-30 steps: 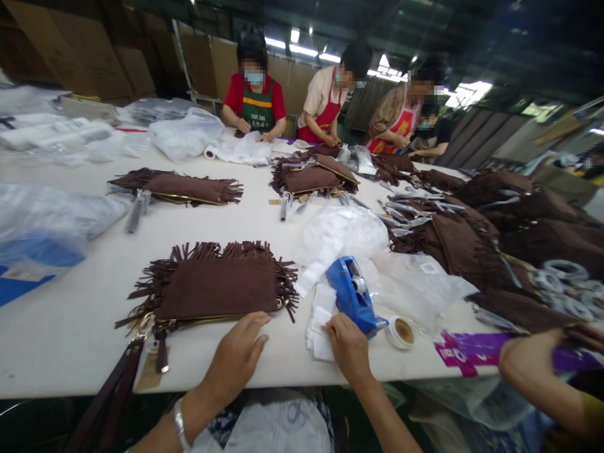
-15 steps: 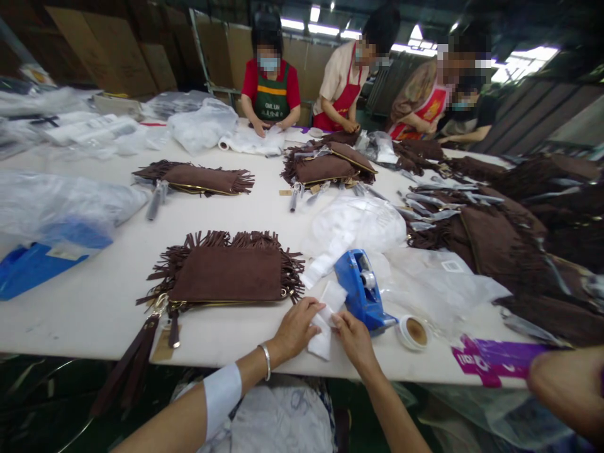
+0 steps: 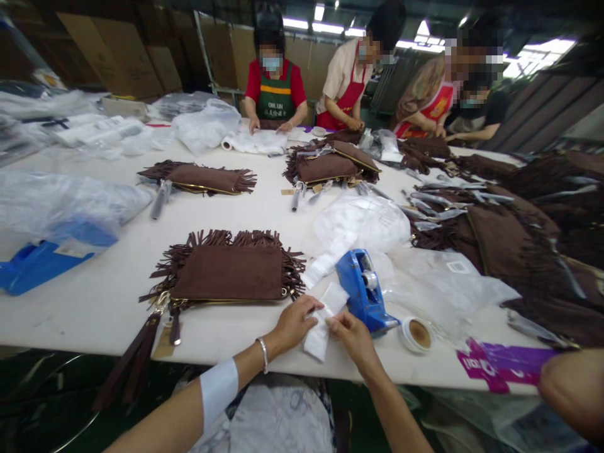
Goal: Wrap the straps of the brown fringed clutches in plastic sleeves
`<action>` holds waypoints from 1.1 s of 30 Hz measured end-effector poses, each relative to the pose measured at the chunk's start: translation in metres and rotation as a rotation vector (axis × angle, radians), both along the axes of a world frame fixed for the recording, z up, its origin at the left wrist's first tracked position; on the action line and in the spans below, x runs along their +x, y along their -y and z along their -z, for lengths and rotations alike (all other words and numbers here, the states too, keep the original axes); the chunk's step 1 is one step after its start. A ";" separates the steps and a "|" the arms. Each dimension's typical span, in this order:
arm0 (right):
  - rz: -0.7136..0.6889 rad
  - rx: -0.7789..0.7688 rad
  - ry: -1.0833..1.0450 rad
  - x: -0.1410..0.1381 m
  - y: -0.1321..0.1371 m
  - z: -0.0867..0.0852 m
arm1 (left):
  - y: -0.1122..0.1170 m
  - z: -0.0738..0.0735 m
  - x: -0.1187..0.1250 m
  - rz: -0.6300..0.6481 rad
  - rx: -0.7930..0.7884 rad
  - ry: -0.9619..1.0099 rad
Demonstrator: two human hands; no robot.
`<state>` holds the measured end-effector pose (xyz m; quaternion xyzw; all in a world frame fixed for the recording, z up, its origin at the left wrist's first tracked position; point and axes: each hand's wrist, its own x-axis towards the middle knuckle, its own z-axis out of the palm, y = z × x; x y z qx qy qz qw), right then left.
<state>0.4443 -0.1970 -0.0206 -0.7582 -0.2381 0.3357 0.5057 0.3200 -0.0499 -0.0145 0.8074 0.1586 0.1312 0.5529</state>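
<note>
My left hand (image 3: 293, 322) and my right hand (image 3: 352, 335) meet at the near table edge, both pinching a small stack of white paper sheets (image 3: 321, 322). A brown suede fringed bag (image 3: 229, 273) with a gold zipper lies flat just left of my left hand; its strap and tag (image 3: 163, 340) hang over the table edge. A blue tape dispenser (image 3: 363, 290) stands right behind my right hand, with a tape roll (image 3: 416, 333) beside it.
White table (image 3: 94, 302) with more fringed bags (image 3: 201, 178), a heap of brown bags (image 3: 514, 233) at right, clear plastic bags (image 3: 438, 286), a blue packet (image 3: 42, 261) at left. Several people work at the far side. Another person's arm (image 3: 573, 390) shows at lower right.
My left hand left the bag's edge and moved right to the white sheets; both hands now hold the stack. The view shifted slightly.
</note>
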 end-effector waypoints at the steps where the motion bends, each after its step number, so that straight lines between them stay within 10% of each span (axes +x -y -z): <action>1: 0.011 0.004 -0.027 0.000 -0.001 -0.001 | 0.000 0.000 -0.001 0.016 0.027 -0.005; 6: -0.030 -0.035 0.024 -0.001 0.000 -0.005 | -0.005 -0.007 -0.001 0.141 0.128 -0.042; 14: -0.334 -0.075 0.815 -0.033 0.013 -0.021 | -0.001 0.001 0.008 0.134 0.363 -0.042; 18: -0.524 -0.042 0.647 -0.060 0.032 -0.051 | 0.000 0.006 0.010 0.116 0.342 -0.023; 24: -0.364 -0.001 -0.071 -0.068 0.037 -0.091 | -0.014 -0.019 0.001 -0.002 -0.207 0.017; 29: -0.269 0.016 -0.083 -0.069 0.004 -0.079 | -0.016 -0.057 -0.062 0.039 -0.692 -0.104; 33: -0.267 0.003 -0.002 -0.083 -0.024 -0.067 | -0.010 -0.053 -0.114 -0.114 -0.819 -0.169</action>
